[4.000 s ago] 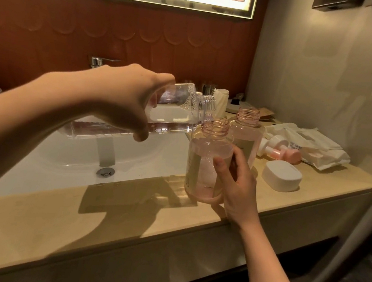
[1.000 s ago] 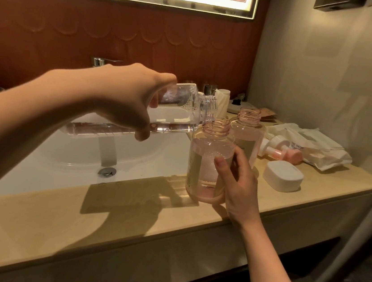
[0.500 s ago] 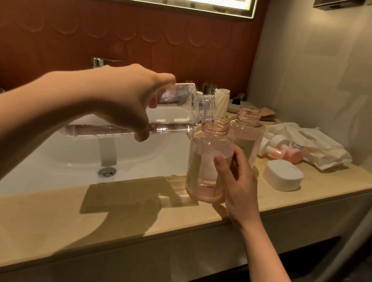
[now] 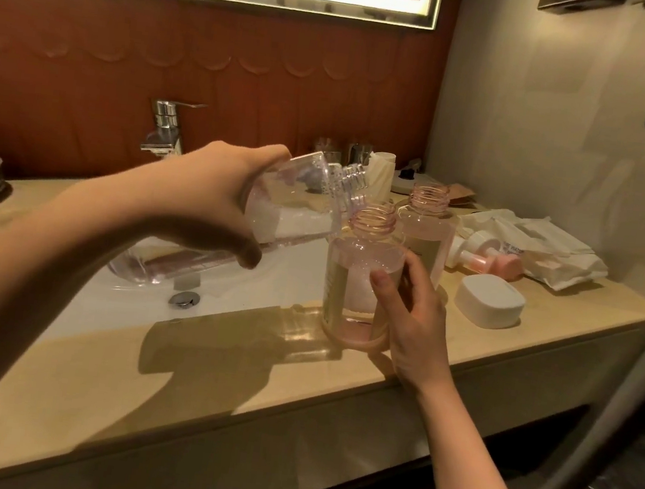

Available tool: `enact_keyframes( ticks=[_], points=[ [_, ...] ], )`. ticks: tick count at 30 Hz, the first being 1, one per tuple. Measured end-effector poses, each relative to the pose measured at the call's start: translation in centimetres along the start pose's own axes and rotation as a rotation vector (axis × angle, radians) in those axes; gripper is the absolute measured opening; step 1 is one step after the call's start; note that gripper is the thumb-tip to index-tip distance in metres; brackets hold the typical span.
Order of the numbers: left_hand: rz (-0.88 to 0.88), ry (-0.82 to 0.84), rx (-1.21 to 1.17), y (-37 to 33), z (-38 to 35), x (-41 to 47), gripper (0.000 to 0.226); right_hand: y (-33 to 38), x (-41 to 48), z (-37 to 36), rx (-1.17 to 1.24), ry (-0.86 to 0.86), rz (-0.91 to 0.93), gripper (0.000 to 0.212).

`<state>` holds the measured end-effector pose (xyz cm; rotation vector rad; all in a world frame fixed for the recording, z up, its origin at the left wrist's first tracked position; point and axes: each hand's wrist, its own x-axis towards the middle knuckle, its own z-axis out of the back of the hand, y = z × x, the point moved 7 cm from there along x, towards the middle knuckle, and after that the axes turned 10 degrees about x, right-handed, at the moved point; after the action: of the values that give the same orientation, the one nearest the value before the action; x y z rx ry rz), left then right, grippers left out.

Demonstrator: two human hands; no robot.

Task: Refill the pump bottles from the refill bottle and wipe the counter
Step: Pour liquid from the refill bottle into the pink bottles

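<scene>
Two pink bottles: the near bottle, nearly full, likely heavy and slick, stands on the counter beside the sink. Right fingers curl round its middle, a sound hold. The far bottle stands just behind. The left hand grips the tilted refill bottle, thin plastic, its mouth beside the near neck.

Viewpoint: head-worn, above and behind the left grip and right grip.
Facing: forward and down onto the worktop.
Range: near; both grips sit mid-frame.
</scene>
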<state>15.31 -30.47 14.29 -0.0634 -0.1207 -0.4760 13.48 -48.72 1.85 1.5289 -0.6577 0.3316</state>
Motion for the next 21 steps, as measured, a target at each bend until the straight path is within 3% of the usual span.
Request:
enact_keyframes(
  ticks=[11,14,17,21],
  points=[
    [0.016,-0.124,-0.048,0.1,-0.9,-0.7,0.097,0.0,0.1,-0.1,-0.014,-0.005,0.001,0.079],
    [0.033,-0.195,-0.075,0.4,-1.5,-0.9,0.092,-0.1,-0.1,0.2,-0.028,-0.048,-0.019,0.062],
    [0.037,-0.280,-0.161,0.6,-1.8,-1.1,0.081,0.1,-0.6,1.2,-0.015,-0.246,-0.029,0.043],
    [0.016,-0.355,-0.302,0.9,-2.0,-1.8,0.071,2.5,-1.5,3.7,-0.108,-0.557,0.092,0.019]
  ],
)
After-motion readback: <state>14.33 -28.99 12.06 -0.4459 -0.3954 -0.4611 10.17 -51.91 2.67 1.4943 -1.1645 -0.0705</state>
